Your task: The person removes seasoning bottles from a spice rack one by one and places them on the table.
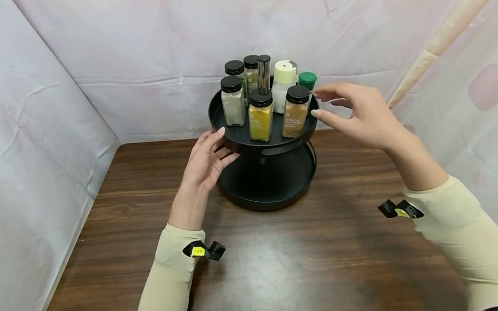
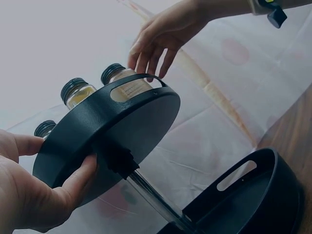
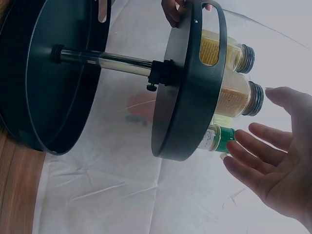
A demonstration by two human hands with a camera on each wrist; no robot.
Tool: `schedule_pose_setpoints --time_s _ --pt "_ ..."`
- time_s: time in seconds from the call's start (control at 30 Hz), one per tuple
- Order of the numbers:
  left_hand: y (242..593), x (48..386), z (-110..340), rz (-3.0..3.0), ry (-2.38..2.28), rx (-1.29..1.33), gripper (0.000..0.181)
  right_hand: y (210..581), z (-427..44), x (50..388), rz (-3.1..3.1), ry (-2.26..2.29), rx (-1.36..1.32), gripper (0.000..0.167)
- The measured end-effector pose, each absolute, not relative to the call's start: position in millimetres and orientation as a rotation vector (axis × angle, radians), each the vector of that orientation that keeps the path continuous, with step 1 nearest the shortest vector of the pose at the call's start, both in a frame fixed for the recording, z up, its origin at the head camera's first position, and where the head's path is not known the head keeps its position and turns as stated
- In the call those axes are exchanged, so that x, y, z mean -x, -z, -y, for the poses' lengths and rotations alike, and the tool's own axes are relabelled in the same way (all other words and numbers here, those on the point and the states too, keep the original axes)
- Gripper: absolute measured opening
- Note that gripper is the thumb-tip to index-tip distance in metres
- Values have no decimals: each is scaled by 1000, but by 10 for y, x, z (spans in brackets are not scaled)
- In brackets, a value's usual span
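Note:
A black two-tier turntable rack stands on the table, its round upper tray (image 1: 245, 145) full of seasoning jars. My left hand (image 1: 204, 162) grips the left rim of that tray, with digits on its side and underside in the left wrist view. My right hand (image 1: 364, 114) is at the tray's right side, fingers spread and loosely bent, holding nothing. It is nearest the green-capped jar (image 1: 307, 81) and the brown spice jar (image 1: 295, 117); whether a fingertip touches them is unclear. A yellow spice jar (image 1: 261, 123) and a pale powder jar (image 1: 233, 108) stand at the front and left.
Below, the lower tray (image 1: 269, 199) holds nothing visible and joins the upper one by a metal pole (image 3: 112, 62). Two dark-capped jars and a white bottle (image 1: 280, 97) with a cream cap stand behind. White cloth (image 1: 153, 49) hangs behind the wooden table (image 1: 265, 274).

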State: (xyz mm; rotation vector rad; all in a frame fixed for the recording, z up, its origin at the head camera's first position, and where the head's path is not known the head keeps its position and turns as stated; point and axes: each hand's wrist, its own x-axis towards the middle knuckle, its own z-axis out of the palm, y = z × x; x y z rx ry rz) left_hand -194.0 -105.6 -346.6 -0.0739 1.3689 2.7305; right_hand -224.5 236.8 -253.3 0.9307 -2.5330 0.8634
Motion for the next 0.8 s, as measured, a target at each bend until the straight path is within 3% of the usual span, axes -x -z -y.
schedule_pose_setpoints --time_s 0.8 --pt "3478 1941 1051 -1357 -2725 87 40 2568 -2141 2409 2566 -1126 -879 47"
